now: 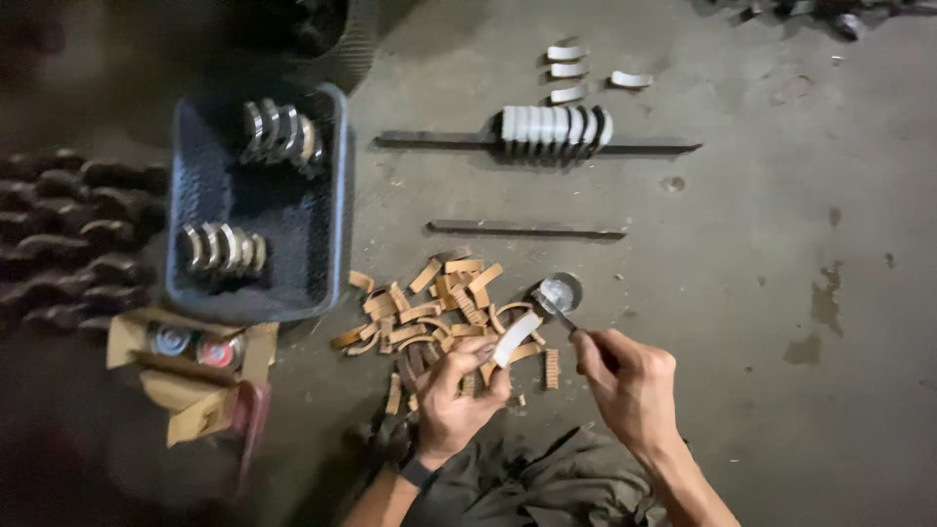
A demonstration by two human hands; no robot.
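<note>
While the person crouches over a stained concrete floor [742, 322], the left hand [459, 390] has its grip clenched on a curved metal brake shoe [514, 339], thumb and fingers pinching its lower end so that the pale arc tilts up and to the right. The right hand [630, 381] has its grip closed around the handle of a small brush [558, 314], whose tip reaches into a small open round tin [560, 292] standing on the floor just beyond the shoe. The shoe and the brush lie close together, though I cannot tell whether they touch.

Just beside the left hand, and partly under it, lies a loose heap of tan curved friction linings [429, 312], scattered at all angles. Further up the floor two dark flat metal bars lie roughly parallel: the nearer bar [527, 231] is bare, while the farther bar [439, 141] carries a row of pale brake shoes [556, 130] stacked on edge. A few single pale shoes [571, 70] lie beyond that row.

To the left stands a dark blue plastic crate [337, 195] holding two bunches of metal shoes, one near its far end [281, 132] and one near its near end [220, 249]. Below the crate an opened cardboard box [132, 337] holds two small round cans [195, 346] side by side. Along the far left edge rows of dark, blurred curved pieces [68, 234] are lined up. A dark wristband [418, 473] sits on the left wrist.
</note>
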